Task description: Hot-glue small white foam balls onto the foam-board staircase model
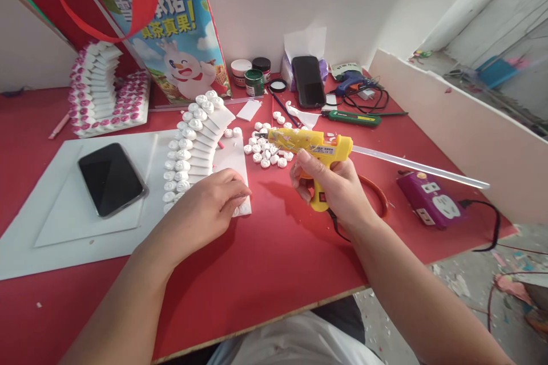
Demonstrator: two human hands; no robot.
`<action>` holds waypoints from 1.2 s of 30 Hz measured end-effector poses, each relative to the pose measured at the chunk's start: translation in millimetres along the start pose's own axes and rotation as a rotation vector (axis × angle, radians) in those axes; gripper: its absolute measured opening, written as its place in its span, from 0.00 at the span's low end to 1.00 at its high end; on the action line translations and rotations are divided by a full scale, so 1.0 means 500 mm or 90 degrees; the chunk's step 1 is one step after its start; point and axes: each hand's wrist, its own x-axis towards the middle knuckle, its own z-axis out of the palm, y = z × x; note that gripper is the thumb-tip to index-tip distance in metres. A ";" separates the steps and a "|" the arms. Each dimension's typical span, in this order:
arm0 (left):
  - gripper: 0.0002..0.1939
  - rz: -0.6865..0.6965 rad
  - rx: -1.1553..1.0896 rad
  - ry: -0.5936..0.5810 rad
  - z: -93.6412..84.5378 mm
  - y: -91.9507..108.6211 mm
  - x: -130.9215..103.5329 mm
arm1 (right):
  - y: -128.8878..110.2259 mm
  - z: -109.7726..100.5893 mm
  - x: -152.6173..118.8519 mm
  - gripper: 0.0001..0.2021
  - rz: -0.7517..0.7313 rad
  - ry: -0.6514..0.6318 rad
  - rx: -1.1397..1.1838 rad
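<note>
My right hand (331,182) is wrapped around a yellow hot glue gun (319,151), whose nozzle points left. A long clear glue stick (419,166) sticks out of its back. My left hand (218,197) has its fingers curled together over the front right corner of a white board (240,168); what they pinch, if anything, is hidden. On that board stands a curved stepped white piece (201,145) edged with white rosettes (183,155). Several loose white rosettes (269,151) lie in a heap below and beside the glue gun's nozzle.
A black phone (112,179) lies on white sheets (38,205) at left. Behind are a pink-and-white rosette piece (107,91), a printed bag (180,40), paint jars (254,82), another phone (308,81), a green-handled tool (353,118) and a blue glue gun (351,82). A purple power socket (430,199) sits right.
</note>
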 end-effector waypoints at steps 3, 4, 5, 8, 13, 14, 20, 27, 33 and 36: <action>0.13 0.004 -0.001 0.002 -0.001 0.002 0.001 | 0.000 0.000 0.000 0.25 0.000 -0.004 0.001; 0.13 0.005 -0.001 0.002 -0.001 0.002 0.001 | -0.001 0.000 0.000 0.25 0.001 -0.003 0.001; 0.13 0.007 -0.001 0.002 0.000 0.003 0.000 | -0.002 0.000 0.000 0.25 0.003 -0.003 0.002; 0.13 0.006 0.004 -0.002 0.002 0.002 -0.001 | -0.004 0.001 -0.001 0.26 0.005 0.000 0.001; 0.14 0.015 0.016 0.000 0.006 -0.003 -0.004 | -0.001 0.002 0.001 0.25 0.001 -0.001 0.009; 0.14 0.016 0.018 0.002 0.006 -0.003 -0.004 | -0.001 0.001 0.001 0.25 -0.001 -0.001 0.011; 0.15 -0.001 -0.022 0.023 -0.003 -0.003 -0.010 | 0.002 -0.003 0.001 0.24 -0.008 -0.005 0.013; 0.12 -0.036 0.005 0.091 -0.003 -0.012 -0.011 | -0.001 -0.004 0.002 0.20 -0.005 0.016 0.036; 0.11 -0.050 -0.060 0.054 -0.001 -0.010 -0.010 | -0.009 -0.001 0.001 0.22 -0.010 0.021 0.019; 0.11 -0.045 -0.084 0.047 -0.002 -0.007 -0.007 | -0.010 -0.001 -0.001 0.22 -0.009 0.021 0.018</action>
